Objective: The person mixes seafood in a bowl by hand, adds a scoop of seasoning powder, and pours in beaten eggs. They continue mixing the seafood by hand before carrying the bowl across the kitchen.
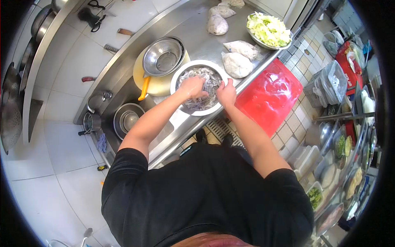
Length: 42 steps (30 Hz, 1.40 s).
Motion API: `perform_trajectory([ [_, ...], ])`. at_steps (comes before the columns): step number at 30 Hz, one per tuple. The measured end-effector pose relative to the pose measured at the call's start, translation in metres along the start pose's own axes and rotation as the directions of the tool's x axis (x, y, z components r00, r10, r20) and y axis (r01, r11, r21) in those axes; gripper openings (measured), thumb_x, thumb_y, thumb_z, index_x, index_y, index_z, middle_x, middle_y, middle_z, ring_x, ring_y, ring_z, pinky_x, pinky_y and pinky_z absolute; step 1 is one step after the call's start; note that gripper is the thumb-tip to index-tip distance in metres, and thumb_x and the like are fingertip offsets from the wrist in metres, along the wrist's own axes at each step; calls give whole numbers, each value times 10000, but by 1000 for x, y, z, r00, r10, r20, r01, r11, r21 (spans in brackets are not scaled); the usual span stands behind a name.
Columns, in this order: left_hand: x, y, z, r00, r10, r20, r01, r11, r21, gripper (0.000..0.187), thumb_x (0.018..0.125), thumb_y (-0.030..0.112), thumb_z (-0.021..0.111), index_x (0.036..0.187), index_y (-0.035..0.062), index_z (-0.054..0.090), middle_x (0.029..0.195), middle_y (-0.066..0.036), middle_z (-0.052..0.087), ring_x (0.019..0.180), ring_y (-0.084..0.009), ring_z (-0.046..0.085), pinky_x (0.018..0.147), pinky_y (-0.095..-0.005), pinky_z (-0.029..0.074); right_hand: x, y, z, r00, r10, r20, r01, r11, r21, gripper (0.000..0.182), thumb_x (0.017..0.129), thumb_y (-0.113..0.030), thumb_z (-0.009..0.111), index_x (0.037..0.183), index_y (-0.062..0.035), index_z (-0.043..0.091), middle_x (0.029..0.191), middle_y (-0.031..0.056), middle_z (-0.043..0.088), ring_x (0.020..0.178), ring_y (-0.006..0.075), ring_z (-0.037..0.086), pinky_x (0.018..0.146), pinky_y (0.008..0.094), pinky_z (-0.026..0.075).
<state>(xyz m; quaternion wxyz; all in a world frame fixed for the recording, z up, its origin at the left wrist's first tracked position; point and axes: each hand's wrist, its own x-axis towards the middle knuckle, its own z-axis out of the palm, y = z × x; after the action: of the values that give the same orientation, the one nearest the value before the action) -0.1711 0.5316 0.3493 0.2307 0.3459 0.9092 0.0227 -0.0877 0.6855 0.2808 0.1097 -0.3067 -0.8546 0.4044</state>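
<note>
A white bowl (pixel 201 63) rests at the front edge of the steel counter and holds wet, grey-white seafood pieces (pixel 212 85) that look like raw shrimp or cut squid. My left hand (pixel 193 87) reaches down into the bowl, with its fingertips sunk among the pieces and partly hidden. On the bowl's right side, my right hand (pixel 226 93) grips the rim, thumb over the edge. Just left of the bowl, a metal strainer (pixel 161 61) with an orange handle (pixel 144 88) sits on a round yellow board (pixel 138 74).
Tied plastic bags (pixel 238 64) lie right of the bowl. Beyond them stands a metal bowl of chopped cabbage (pixel 268 29). A red board (pixel 269 92) juts out beside the counter. Nested metal bowls (pixel 128 119) sit in the sink near a tap (pixel 98 96). Shelves with food trays (pixel 329 175) stand behind at right.
</note>
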Motion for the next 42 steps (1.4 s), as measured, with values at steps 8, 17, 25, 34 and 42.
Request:
perform_trajectory([
  [8, 85, 12, 73, 973, -226, -50, 218, 967, -130, 787, 798, 317, 718, 1495, 180, 380, 1544, -254, 267, 1281, -507, 469, 1011, -522, 474, 1, 3, 2, 1000, -2, -7, 2, 1000, 11, 409, 957, -294, 530, 1265, -26, 510, 945, 324, 665, 918, 512, 634, 814, 575, 484],
  [17, 122, -13, 102, 977, -214, -7, 210, 963, -167, 299, 814, 72, 603, 1077, -25, 708, 1135, -249, 680, 1116, -362, 654, 957, -451, 520, -4, -3, -3, 999, -6, -35, 6, 1000, -6, 378, 950, -281, 546, 1214, -11, 521, 904, 305, 671, 881, 492, 646, 796, 561, 490],
  [25, 49, -11, -32, 986, 164, -16, -165, 985, -58, 382, 688, 79, 631, 1043, 142, 757, 1001, -180, 719, 956, -370, 684, 857, -424, 542, -6, 0, -1, 999, 39, 29, -39, 999, -2, 403, 962, -315, 523, 1255, -38, 507, 940, 305, 672, 917, 500, 642, 808, 575, 493],
  [34, -46, 17, -161, 945, 250, -211, -276, 955, -106, 324, 734, 166, 721, 1045, 83, 752, 910, -160, 732, 867, -320, 697, 804, -380, 547, -2, 1, -2, 999, 22, 31, -22, 1000, 1, 380, 967, -308, 515, 1239, -42, 499, 962, 303, 673, 933, 499, 641, 825, 575, 483],
  [42, -82, 35, -203, 886, 112, -451, -223, 954, -201, 193, 781, 103, 684, 944, 31, 757, 861, -149, 738, 779, -256, 717, 753, -348, 555, 0, 4, 2, 1000, 16, 1, -16, 1000, 5, 366, 964, -304, 523, 1225, -46, 510, 969, 302, 673, 935, 501, 638, 824, 576, 485],
])
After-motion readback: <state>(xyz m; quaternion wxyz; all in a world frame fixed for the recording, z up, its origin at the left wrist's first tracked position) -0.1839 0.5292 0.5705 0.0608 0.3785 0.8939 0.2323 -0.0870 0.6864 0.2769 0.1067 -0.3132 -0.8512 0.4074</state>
